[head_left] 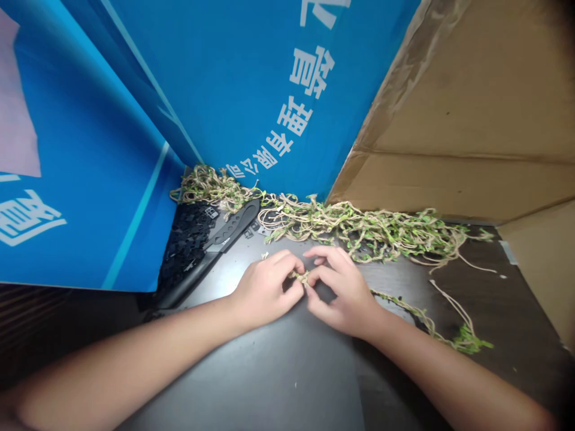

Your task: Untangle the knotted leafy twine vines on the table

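My left hand [269,284] and my right hand [341,290] meet over the grey table surface. Thumb and fingertips of my left hand pinch the end of a leafy twine strand [300,277]. The right hand's thumb and lower fingers close on the same bit from the other side, while its index finger is raised and curled. Small knots or leaves show between the fingertips; finer detail is too small to make out. From behind my right wrist, a length of twine with green leaves [420,314] runs right to a leafy clump [469,341].
A tangled heap of leafy twine [381,230] lies along the back, with another pile [211,185] at left. A black tool with a slotted handle [238,224] rests beside small black pieces [186,239]. Blue panels [251,78] and cardboard [471,120] wall the area.
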Action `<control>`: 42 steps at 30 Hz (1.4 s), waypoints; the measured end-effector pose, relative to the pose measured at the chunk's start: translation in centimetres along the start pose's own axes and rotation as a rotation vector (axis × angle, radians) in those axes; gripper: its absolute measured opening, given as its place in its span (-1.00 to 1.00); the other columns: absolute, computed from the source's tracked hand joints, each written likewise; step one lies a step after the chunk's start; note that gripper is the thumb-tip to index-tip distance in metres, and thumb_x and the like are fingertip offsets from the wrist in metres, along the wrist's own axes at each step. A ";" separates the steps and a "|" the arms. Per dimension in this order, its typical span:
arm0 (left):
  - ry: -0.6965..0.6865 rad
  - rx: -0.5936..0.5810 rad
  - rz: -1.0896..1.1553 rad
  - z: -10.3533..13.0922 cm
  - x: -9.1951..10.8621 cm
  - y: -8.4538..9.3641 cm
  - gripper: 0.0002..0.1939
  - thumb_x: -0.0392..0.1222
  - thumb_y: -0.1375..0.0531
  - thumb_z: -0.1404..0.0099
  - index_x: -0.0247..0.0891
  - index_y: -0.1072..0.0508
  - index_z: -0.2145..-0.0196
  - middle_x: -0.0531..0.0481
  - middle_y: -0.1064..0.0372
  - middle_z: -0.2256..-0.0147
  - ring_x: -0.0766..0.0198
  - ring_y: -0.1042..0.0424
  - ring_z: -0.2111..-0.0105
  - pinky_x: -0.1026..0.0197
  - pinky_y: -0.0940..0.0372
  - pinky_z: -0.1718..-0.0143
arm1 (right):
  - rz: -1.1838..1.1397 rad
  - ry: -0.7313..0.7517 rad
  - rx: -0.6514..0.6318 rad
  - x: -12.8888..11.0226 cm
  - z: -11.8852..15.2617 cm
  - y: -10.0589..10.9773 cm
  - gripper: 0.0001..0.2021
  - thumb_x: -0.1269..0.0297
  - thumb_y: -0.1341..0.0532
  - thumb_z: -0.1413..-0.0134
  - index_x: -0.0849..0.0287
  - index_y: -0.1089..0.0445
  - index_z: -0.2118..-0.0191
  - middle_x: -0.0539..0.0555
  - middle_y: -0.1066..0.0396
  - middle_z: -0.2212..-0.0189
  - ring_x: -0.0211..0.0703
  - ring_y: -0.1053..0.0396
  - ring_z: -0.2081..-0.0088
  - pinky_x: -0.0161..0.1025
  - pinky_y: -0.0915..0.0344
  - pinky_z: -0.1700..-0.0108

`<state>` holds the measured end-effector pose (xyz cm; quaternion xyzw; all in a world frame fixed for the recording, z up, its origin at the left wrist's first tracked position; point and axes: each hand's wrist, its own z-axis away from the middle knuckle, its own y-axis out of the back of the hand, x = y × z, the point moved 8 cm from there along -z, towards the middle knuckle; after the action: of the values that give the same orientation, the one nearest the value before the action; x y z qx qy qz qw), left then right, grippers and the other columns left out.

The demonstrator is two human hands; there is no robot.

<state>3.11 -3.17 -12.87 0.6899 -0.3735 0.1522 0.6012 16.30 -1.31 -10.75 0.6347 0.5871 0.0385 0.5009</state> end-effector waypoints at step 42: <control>-0.072 -0.011 -0.119 0.1 0.6 -0.1 -0.94 -0.24 -0.17 -0.35 -0.23 -0.43 0.30 0.06 -0.41 0.35 0.31 -0.37 0.40 0.24 -0.19 0.34 | 0.229 0.121 -0.023 -1.0 0.2 0.0 -0.91 0.45 -0.22 -0.02 0.17 -0.28 0.37 0.23 -0.35 -0.18 0.16 -0.30 -0.13 0.14 -0.26 -0.13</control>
<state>3.54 -3.50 -12.56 0.7125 -0.3542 0.0892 0.5991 16.15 -2.19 -10.32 0.6885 0.5393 0.1401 0.4642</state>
